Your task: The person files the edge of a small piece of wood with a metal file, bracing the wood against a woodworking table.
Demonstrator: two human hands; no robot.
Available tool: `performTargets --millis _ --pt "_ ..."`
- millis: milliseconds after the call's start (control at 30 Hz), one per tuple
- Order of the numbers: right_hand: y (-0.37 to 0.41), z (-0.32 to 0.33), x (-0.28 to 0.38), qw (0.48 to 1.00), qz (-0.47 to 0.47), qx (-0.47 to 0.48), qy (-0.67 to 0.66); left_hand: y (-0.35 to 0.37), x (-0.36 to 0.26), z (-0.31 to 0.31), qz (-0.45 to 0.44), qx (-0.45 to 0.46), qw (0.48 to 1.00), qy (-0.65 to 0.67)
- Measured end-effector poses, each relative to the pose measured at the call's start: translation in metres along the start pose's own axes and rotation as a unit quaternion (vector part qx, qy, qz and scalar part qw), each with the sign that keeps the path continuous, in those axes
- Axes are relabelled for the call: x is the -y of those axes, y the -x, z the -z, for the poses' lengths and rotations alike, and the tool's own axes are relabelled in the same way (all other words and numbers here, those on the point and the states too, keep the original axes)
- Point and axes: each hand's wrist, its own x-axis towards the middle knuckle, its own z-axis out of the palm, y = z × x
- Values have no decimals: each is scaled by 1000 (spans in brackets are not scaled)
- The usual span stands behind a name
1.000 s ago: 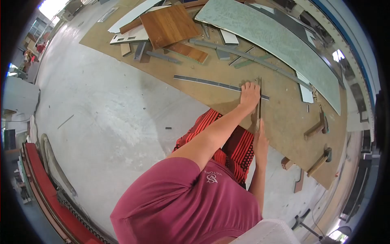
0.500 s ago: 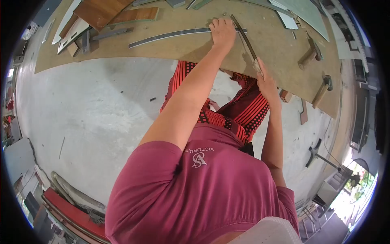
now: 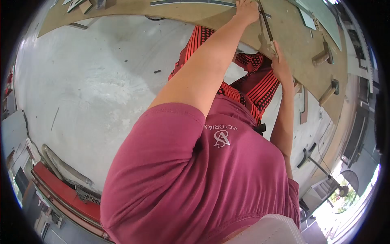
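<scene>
Right hand (image 3: 280, 61) grasps the saw (image 3: 266, 25) handle at the near edge of the board (image 3: 183, 14). The blade lies across the board. Left hand (image 3: 247, 10) presses on the grey strip (image 3: 191, 3) beside the blade; its grip cannot be determined.

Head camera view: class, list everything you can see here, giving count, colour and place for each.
board: one, brown, on the floor, top
metal strip: one, grey, on the board, top edge
thin bar: one, dark, on the board between the hands
hammers: two, wooden-handled, on the board, right
floor: grey concrete, left
rail: one, red, lower left
shirt: one, maroon, centre
trousers: one pair, red and black, beside the board
left hand: at the bar's far end
right hand: holding the bar's near end
</scene>
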Motion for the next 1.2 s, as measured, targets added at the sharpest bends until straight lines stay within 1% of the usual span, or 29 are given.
performTargets --millis 33,67,100,133,167,200,267,367,433,467,500,533,567,600,633,700,733,800,833,867,900,967,1033,1067,1133,1167,1200 --pt "-2 -6 -9 999 35 -13 3 0 1 -5 0 -7 1000 0" --pt "-3 -8 -8 997 69 -26 5 4 1 -7 -14 -46 999 24" --pt "-4 -8 -7 997 75 -29 6 2 2 -7 -28 -83 995 47" --pt "-2 -9 -7 998 57 -26 13 0 3 -7 -28 -90 995 45" --pt "0 -8 -2 999 40 -23 20 6 0 1 -25 -72 996 43" --pt "1 -8 -1 998 49 -23 21 9 0 5 -20 -55 997 39" --pt "2 -11 1 992 95 -50 65 11 -3 5 -22 -61 998 4" --pt "-3 -11 -5 991 119 -30 48 12 -6 8 -15 -56 998 -17" --pt "-2 -9 0 997 67 -2 42 18 -11 13 -11 -55 998 -16" --pt "-10 -17 -17 975 182 -76 106 19 -11 14 -10 -59 998 -13" --pt "-19 -24 -31 930 292 -148 164 19 -10 11 -7 -72 997 -2" --pt "-16 -21 -21 927 306 -137 167 19 -10 8 -4 -83 996 11" --pt "-8 -19 -8 984 147 -68 72 19 -10 6 -6 -107 994 10" --pt "-2 -17 4 1000 -25 4 -19 21 -11 4 -7 -129 992 10" --pt "3 -15 13 1000 -22 17 -8 22 -11 1 9 -131 991 15" --pt "11 -15 29 996 -77 35 -18 24 -12 -2 -22 -187 982 21" --pt "14 -17 37 996 -75 45 -12 23 -12 -3 -10 -187 982 22" --pt "16 -21 49 994 -99 31 36 22 -10 -6 -28 -218 975 34" --pt "14 -26 38 994 -98 38 41 23 -9 -9 -19 -218 975 35" --pt "10 -34 18 998 -58 13 38 23 -9 -9 -26 -234 971 38" --pt "6 -37 13 999 -16 -13 32 22 -9 -9 -35 -251 967 39" --pt "8 -42 13 999 -22 -8 33 21 -11 -13 -25 -249 967 39" --pt "11 -42 37 997 -70 -10 35 20 -10 -13 -30 -260 963 62" --pt "10 -40 48 997 -74 -8 30 20 -10 -12 -35 -259 964 49" --pt "13 -37 61 982 -181 34 30 24 -9 -9 -37 -247 967 43" --pt "12 -41 41 982 -185 29 24 24 -9 -6 -38 -244 968 38" --pt "4 -46 8 994 -89 -7 68 24 -9 -5 -46 -244 968 37"
